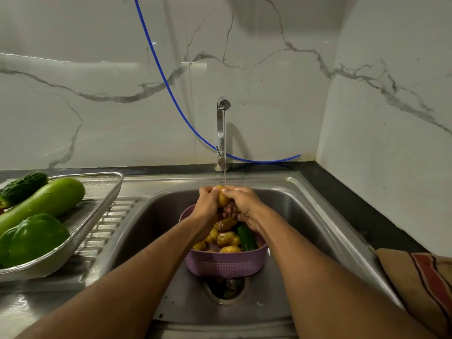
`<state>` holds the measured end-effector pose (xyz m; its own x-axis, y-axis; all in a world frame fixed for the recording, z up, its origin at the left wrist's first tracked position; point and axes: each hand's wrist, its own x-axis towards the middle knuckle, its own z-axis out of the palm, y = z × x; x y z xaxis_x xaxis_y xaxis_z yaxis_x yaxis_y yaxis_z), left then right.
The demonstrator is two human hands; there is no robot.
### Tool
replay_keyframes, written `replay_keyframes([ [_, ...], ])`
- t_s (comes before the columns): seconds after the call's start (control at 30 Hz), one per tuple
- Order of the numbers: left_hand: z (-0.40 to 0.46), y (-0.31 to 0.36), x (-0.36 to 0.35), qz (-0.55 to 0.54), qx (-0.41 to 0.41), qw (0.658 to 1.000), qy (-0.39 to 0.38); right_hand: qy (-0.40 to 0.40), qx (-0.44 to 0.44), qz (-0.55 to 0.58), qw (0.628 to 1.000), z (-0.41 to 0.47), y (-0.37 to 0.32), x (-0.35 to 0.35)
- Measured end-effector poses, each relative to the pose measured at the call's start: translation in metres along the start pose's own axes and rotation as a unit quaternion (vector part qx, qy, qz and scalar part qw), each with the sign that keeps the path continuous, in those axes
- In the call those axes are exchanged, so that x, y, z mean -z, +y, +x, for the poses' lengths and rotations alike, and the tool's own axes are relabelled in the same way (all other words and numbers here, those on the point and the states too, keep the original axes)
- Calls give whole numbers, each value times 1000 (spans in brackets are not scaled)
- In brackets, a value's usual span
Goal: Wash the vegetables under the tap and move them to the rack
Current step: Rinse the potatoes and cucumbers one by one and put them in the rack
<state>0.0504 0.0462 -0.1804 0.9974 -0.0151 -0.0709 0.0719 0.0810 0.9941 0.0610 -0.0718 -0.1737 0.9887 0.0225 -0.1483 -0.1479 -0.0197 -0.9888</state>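
Head view, near to far: at 3 o'clock a striped cloth (420, 285) lies on the dark surface (347, 201). In the sink (305, 216), above the drain (226, 288), sits a purple basket (225, 264) of potatoes (228, 239) and a cucumber (246, 237). Above it, at centre, the left hand (208, 206) and right hand (242, 204) both curl their fingers round one potato (222, 198) under the stream from the tap (222, 133). At 9 o'clock the rack (102, 192) carries a pepper (31, 238), a long gourd (46, 201) and a bitter gourd (23, 187). A blue hose (166, 77) hangs on the wall.
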Motion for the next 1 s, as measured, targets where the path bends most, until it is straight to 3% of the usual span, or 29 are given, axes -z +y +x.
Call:
replay_keyframes([
  [0.1,0,0,0,7,-4,1000,-7,41,-7,13,999,2,1,-2],
  [0.23,-6,-2,-7,43,-27,998,-45,192,21,-28,981,7,5,-7],
  [0.3,-7,-3,-10,36,-31,998,-34,176,30,-27,984,4,3,-4],
  [0.47,1,-2,0,-23,10,999,29,11,22,12,1000,-5,-1,-1],
  [0.6,4,-5,3,36,-20,999,24,45,45,-18,998,-4,2,-3],
  [0.8,2,-4,-5,102,-47,994,-16,177,91,-90,976,6,6,-3],
  [1.0,3,-5,2,156,-22,988,-9,144,98,-81,981,3,2,-2],
])
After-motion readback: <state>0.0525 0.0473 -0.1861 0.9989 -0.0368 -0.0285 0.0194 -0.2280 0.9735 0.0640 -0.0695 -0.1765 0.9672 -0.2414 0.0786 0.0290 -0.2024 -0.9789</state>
